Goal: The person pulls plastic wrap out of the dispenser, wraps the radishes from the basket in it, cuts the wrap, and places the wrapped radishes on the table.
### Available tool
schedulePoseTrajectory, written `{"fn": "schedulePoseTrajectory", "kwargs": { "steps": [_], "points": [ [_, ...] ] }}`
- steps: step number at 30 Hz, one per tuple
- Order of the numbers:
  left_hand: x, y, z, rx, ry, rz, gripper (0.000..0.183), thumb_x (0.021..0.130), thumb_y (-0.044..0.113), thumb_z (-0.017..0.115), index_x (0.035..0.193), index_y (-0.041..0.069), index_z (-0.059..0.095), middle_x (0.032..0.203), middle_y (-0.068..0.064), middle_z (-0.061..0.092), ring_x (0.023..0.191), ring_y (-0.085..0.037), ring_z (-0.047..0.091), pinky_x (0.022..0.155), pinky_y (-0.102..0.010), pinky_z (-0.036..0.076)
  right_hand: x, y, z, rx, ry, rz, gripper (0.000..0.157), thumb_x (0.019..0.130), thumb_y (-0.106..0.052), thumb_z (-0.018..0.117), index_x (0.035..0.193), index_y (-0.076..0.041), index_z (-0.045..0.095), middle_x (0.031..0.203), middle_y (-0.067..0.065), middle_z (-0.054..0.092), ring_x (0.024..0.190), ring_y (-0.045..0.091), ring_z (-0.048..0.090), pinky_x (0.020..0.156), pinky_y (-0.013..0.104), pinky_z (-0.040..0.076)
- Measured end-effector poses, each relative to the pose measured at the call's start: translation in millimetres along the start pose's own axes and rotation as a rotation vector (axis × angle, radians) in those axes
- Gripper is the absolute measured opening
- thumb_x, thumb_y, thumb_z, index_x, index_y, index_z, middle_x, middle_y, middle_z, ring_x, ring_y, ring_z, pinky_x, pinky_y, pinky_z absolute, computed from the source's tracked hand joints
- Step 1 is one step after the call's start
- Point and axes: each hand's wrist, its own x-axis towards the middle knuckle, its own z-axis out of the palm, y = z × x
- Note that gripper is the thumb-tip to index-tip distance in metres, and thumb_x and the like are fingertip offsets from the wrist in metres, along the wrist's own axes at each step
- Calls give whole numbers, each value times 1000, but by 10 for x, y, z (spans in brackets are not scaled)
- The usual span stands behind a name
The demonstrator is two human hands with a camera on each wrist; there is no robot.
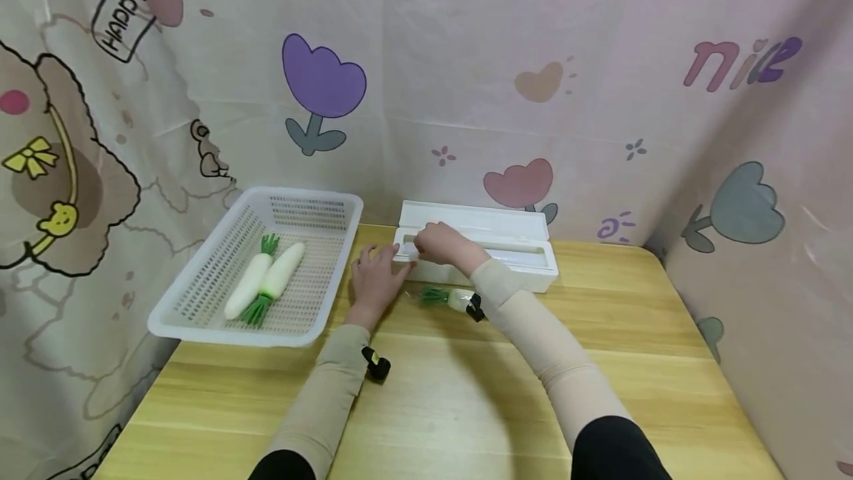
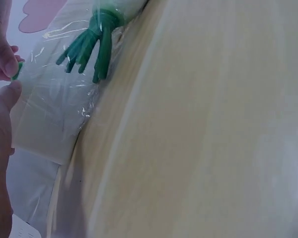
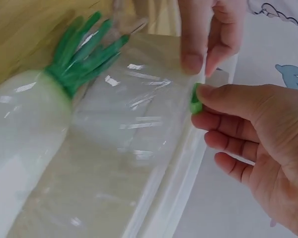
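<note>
A long white box (image 1: 480,272) with its lid (image 1: 474,219) raised stands at the back of the table. My right hand (image 1: 448,243) pinches a small green tab (image 3: 195,99) at the box's rim between thumb and index finger. Beside it, my left hand (image 1: 376,276) holds the left end of the box, thumb at the front edge. In the right wrist view, clear plastic film (image 3: 139,99) lies over the front of the box. Before the box lies a white radish (image 1: 460,299) with green stalks (image 2: 105,29), partly hidden by the right sleeve.
A white perforated basket (image 1: 333,272) stands to the left, holding two white radishes (image 1: 283,272) with green tops. Behind the wooden table (image 1: 440,398) hangs a printed curtain (image 1: 426,95), close to the box's back.
</note>
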Motion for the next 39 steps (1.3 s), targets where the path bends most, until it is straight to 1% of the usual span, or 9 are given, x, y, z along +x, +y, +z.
{"fn": "schedulePoseTrajectory", "kwargs": {
  "steps": [4, 9, 18, 23, 28, 30, 32, 36, 39],
  "points": [
    [7, 49, 30, 19, -17, 13, 61, 89, 65, 53, 131, 21, 57, 129, -1, 66, 133, -32, 44, 102, -58, 38, -50, 77, 75, 7, 6, 5, 13, 94, -18, 64, 91, -9, 73, 86, 4, 72, 83, 21, 65, 79, 34, 54],
    [14, 99, 59, 51, -7, 28, 61, 90, 65, 52, 131, 21, 57, 129, 0, 66, 132, -31, 45, 100, -57, 39, -107, 143, 109, 8, 34, -20, 13, 93, -17, 64, 89, -8, 73, 84, 5, 72, 83, 22, 64, 79, 35, 54],
    [1, 151, 84, 34, -20, 53, 61, 89, 63, 55, 130, 19, 59, 129, -2, 66, 132, -32, 44, 103, -58, 38, -222, 190, 163, 14, 50, -28, 14, 93, -15, 65, 83, -6, 71, 80, 6, 71, 80, 23, 62, 77, 35, 52],
    [20, 155, 67, 11, -44, 56, 63, 89, 63, 55, 131, 16, 57, 132, -5, 64, 135, -34, 41, 107, -60, 34, -246, 164, 225, -4, 130, 7, 13, 92, -15, 65, 83, -7, 70, 82, 5, 70, 81, 22, 60, 76, 35, 52],
    [1, 146, 17, 60, -77, 35, 73, 86, 68, 55, 134, 12, 54, 135, -8, 61, 137, -33, 38, 106, -60, 35, -237, 135, 327, 1, 224, -13, 12, 92, -15, 65, 83, -8, 69, 83, 4, 67, 80, 21, 57, 74, 35, 51],
    [-12, 142, 0, 73, -60, 27, 76, 83, 70, 56, 132, 11, 55, 133, -9, 61, 135, -34, 40, 104, -59, 35, -231, 121, 344, 1, 247, -34, 13, 92, -16, 64, 84, -8, 69, 83, 4, 67, 80, 21, 57, 74, 35, 50],
    [-21, 111, -16, 75, -7, 34, 77, 80, 71, 59, 127, 10, 57, 129, -10, 63, 132, -35, 43, 103, -59, 36, -203, 100, 352, -4, 271, -57, 13, 93, -17, 64, 84, -9, 68, 83, 3, 66, 80, 20, 57, 73, 34, 50],
    [-11, 78, 5, 85, 137, 100, 70, 75, 69, 66, 113, 10, 62, 114, -10, 71, 122, -36, 52, 97, -57, 41, -202, 115, 361, -12, 289, -95, 13, 94, -18, 62, 86, -9, 68, 84, 3, 66, 83, 21, 57, 73, 35, 49],
    [-2, 102, 40, 101, 178, 147, 67, 72, 67, 69, 108, 11, 63, 109, -8, 73, 117, -36, 56, 95, -56, 43, -259, 167, 371, -35, 285, -109, 13, 95, -18, 62, 88, -9, 68, 85, 3, 67, 84, 21, 58, 74, 35, 50]
  ]
}}
